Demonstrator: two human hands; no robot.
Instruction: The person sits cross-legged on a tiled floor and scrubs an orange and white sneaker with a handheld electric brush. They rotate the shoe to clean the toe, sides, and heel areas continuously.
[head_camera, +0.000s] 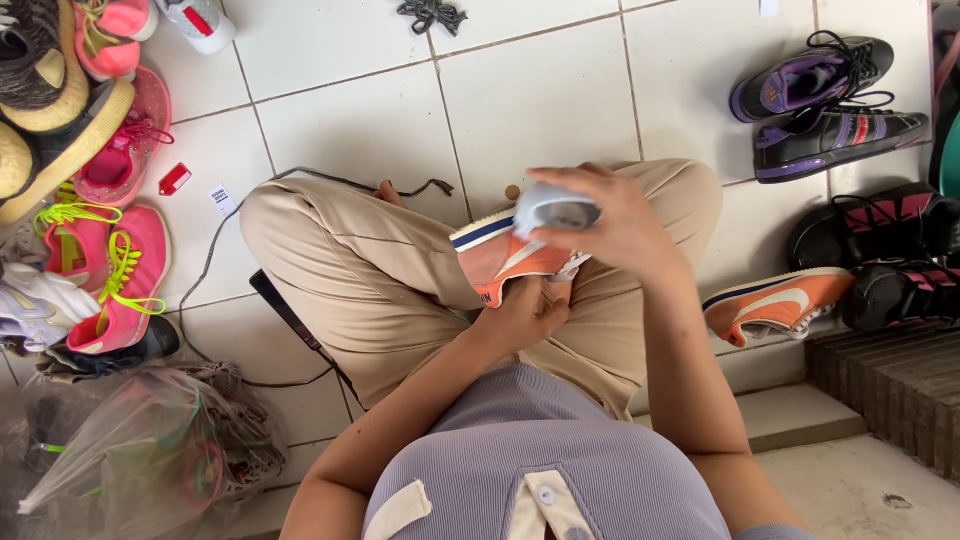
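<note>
I sit cross-legged on a white tiled floor with an orange sneaker (503, 262) with white trim on my lap. My left hand (525, 315) grips the sneaker from below, near its heel. My right hand (610, 220) hovers over the shoe's top, closed around a small pale grey-blue object (552, 210); I cannot tell what it is. The matching orange sneaker (775, 303) lies on the floor to my right.
Pink and neon-laced shoes (115, 270) crowd the left side. Black and purple sneakers (825, 100) and black-and-pink ones (880, 250) lie at right. A clear plastic bag (140, 450) sits lower left. A black cord (215, 250) runs beside my left knee.
</note>
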